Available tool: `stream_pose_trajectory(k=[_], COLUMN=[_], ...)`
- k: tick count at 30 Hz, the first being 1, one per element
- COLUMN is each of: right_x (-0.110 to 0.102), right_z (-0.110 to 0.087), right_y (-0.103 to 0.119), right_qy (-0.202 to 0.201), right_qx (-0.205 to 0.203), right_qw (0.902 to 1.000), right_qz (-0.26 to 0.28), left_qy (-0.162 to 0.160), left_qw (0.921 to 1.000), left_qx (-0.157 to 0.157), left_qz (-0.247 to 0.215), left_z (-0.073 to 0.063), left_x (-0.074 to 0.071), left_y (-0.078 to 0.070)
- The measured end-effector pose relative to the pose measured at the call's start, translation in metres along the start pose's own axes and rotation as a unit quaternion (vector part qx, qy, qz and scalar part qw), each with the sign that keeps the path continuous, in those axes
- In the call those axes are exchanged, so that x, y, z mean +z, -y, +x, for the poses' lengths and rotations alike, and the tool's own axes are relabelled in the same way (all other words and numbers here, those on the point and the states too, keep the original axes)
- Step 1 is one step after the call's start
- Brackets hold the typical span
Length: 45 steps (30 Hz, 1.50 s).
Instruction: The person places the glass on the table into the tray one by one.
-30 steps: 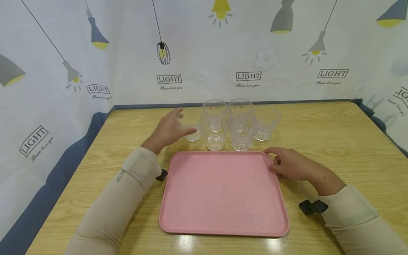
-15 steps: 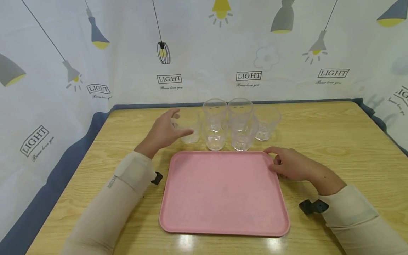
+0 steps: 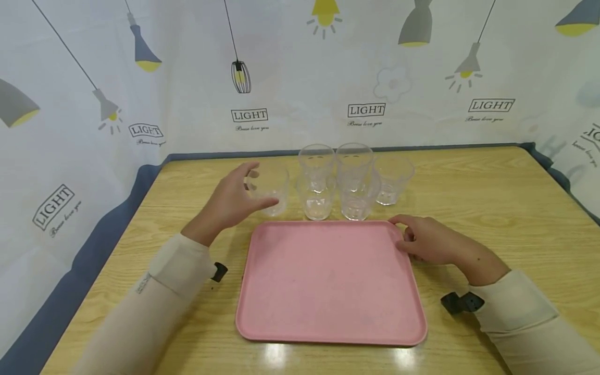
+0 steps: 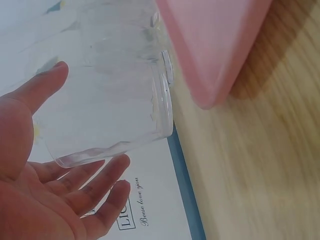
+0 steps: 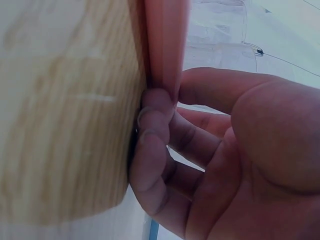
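Observation:
In the head view, my left hand [image 3: 230, 199] is around a clear drinking glass [image 3: 272, 190], left of the other glasses. The left wrist view shows the thumb over the near side of the glass [image 4: 110, 105] and the fingers [image 4: 107, 182] along its other side. A pink rectangular tray [image 3: 330, 281] lies in front of the glasses. At its far right corner, my right hand [image 3: 431, 241] pinches the rim. The right wrist view has the thumb [image 5: 210, 87] on the upper side of the tray's edge [image 5: 167, 45] and curled fingers [image 5: 152, 150] beneath.
Several more clear glasses stand close together behind the tray, including a front glass [image 3: 317, 205] and a right-hand glass [image 3: 392, 182]. They rest on a wood-grain table [image 3: 492, 208]. A white lamp-print cloth [image 3: 300, 78] hangs behind and beside the table.
My left hand and its glass have moved left and slightly toward me, opening a gap from the other glasses. The right hand and tray have stayed in place.

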State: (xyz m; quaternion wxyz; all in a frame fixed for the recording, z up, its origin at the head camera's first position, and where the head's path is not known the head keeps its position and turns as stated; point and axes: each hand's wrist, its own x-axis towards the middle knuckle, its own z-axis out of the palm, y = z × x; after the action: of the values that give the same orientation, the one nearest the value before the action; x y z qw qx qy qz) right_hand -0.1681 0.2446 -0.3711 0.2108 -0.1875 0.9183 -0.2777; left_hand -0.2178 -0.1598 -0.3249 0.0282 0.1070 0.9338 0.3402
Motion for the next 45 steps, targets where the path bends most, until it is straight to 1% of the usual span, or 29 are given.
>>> stream_pose_trajectory(k=[4, 10, 14, 19, 22, 28, 45], right_x=[0.0, 0.0, 0.0, 0.0, 0.001, 0.001, 0.003], right_z=[0.0, -0.001, -0.001, 0.0, 0.001, 0.001, 0.002], right_y=[0.001, 0.002, 0.002, 0.002, 0.002, 0.001, -0.001], right_qy=[0.001, -0.001, -0.003, -0.005, -0.008, -0.007, -0.007], right_qx=[-0.002, -0.005, -0.007, -0.011, -0.013, -0.005, -0.005], right_qw=[1.0, 0.9999, 0.9999, 0.9998, 0.9997, 0.9998, 0.9999], right_qz=[-0.005, -0.011, -0.015, -0.016, -0.017, -0.017, -0.012], left_qy=[-0.003, 0.006, 0.018, 0.03, 0.036, 0.053, 0.079], left_qw=[0.9999, 0.9998, 0.9997, 0.9994, 0.9992, 0.9983, 0.9964], left_qx=[0.011, 0.017, 0.016, 0.016, 0.02, 0.023, 0.031], left_qz=[0.005, 0.005, 0.008, 0.005, 0.0, -0.011, -0.003], left_z=[-0.01, -0.023, -0.03, -0.037, -0.04, -0.045, -0.053], left_x=[-0.002, -0.002, -0.001, 0.0, 0.001, 0.002, 0.008], left_y=[-0.006, -0.013, -0.014, -0.011, -0.01, -0.008, -0.002])
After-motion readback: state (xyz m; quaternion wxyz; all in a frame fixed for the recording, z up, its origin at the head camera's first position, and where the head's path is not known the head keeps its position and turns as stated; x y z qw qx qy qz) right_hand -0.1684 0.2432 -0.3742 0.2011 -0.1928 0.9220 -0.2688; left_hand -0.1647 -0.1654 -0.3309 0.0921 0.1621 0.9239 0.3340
